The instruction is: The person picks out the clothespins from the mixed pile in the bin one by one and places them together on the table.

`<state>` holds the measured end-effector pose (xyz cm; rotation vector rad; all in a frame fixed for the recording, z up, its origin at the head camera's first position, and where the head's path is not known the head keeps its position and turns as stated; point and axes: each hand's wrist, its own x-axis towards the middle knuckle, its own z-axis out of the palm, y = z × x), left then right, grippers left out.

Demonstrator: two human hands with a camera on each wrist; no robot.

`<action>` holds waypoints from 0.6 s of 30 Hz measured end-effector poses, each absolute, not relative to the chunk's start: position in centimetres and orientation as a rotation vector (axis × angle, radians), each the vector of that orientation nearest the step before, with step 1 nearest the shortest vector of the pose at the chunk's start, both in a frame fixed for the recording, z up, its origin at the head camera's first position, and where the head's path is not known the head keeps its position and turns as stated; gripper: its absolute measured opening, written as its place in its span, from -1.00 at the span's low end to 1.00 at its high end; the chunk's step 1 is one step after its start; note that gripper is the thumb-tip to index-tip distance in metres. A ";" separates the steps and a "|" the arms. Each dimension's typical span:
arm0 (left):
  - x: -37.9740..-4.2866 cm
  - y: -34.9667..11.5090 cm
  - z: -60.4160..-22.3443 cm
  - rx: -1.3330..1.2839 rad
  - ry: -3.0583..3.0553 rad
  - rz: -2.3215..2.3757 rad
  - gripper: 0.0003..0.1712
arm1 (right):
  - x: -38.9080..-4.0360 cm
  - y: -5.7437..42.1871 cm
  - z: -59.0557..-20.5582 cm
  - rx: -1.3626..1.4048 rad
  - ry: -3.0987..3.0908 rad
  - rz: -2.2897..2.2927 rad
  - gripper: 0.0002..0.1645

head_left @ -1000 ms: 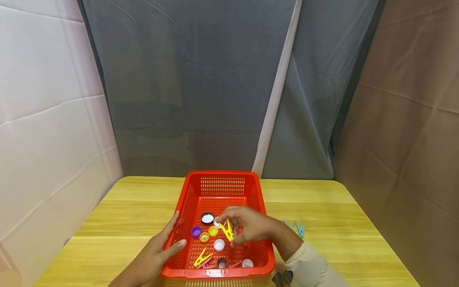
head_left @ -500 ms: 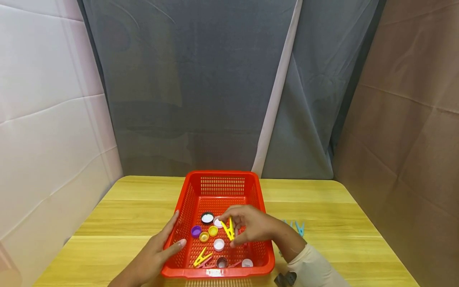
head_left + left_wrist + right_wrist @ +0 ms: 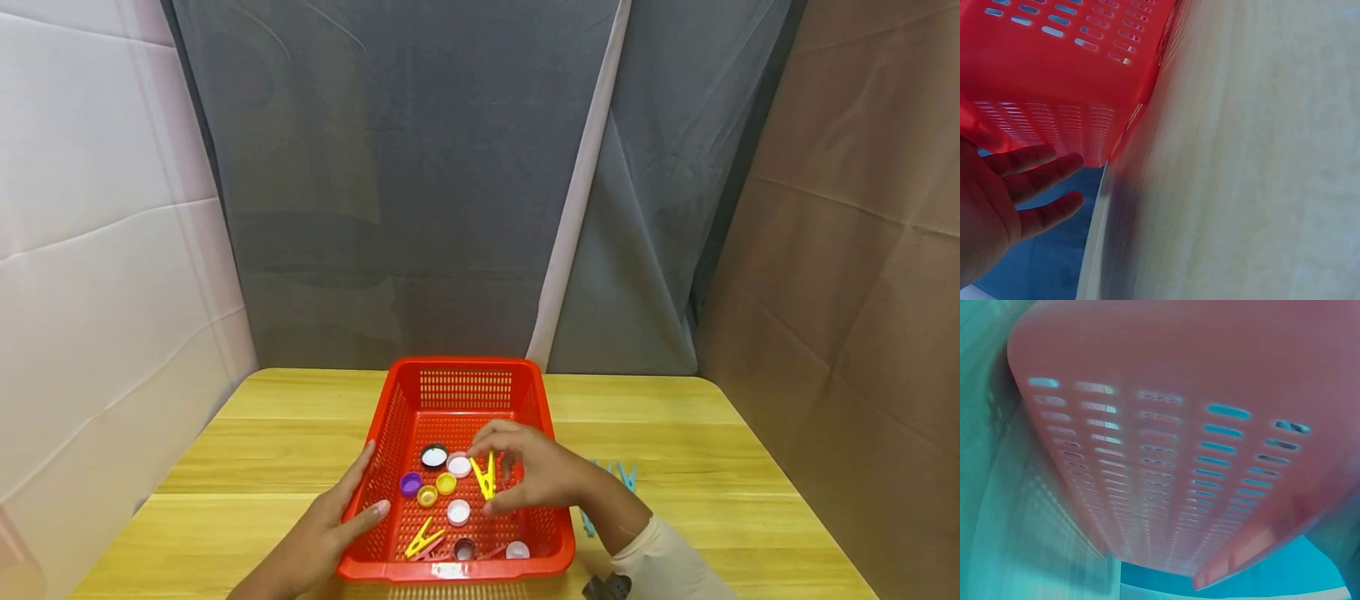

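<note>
In the head view my left hand (image 3: 330,521) holds the left wall of a red plastic basket (image 3: 450,572), thumb over the rim; the left wrist view shows its other fingers (image 3: 1044,178) extended outside. Inside the basket, my right hand (image 3: 528,471) holds a yellow clothespin (image 3: 486,477) between thumb and fingers. Another yellow clothespin (image 3: 423,540) lies near the front wall beside a pink clothespin (image 3: 431,551). Bottle caps lie about: black-rimmed (image 3: 433,456), purple (image 3: 410,483), yellow (image 3: 446,483), white (image 3: 458,512) and others. The right wrist view shows the basket's slotted outer wall (image 3: 1147,350), not the fingers.
Light blue clothespins (image 3: 627,477) lie on the wooden table (image 3: 690,517) right of the basket, some partly behind the right forearm. Grey cloth (image 3: 412,208) hangs behind the table, with fabric walls on both sides. The table edge (image 3: 1094,250) runs close by the basket.
My right hand has shifted slightly to the right and up, and the yellow clothespin has moved with it. My left hand and the basket stay in place.
</note>
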<state>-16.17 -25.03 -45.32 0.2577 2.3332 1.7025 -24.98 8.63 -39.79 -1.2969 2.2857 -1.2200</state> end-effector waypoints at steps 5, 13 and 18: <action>-16.2 -25.0 -45.3 0.277 2.327 1.710 0.03 | -24.6 9.6 -39.7 -1.307 2.380 -1.192 -0.33; -16.3 -25.0 -45.4 0.262 2.313 1.717 0.04 | -23.6 11.6 -40.2 -1.254 2.441 -1.284 -0.34; -16.3 -25.0 -45.5 0.252 2.319 1.715 0.03 | -22.8 12.7 -40.7 -1.192 2.513 -1.342 -0.31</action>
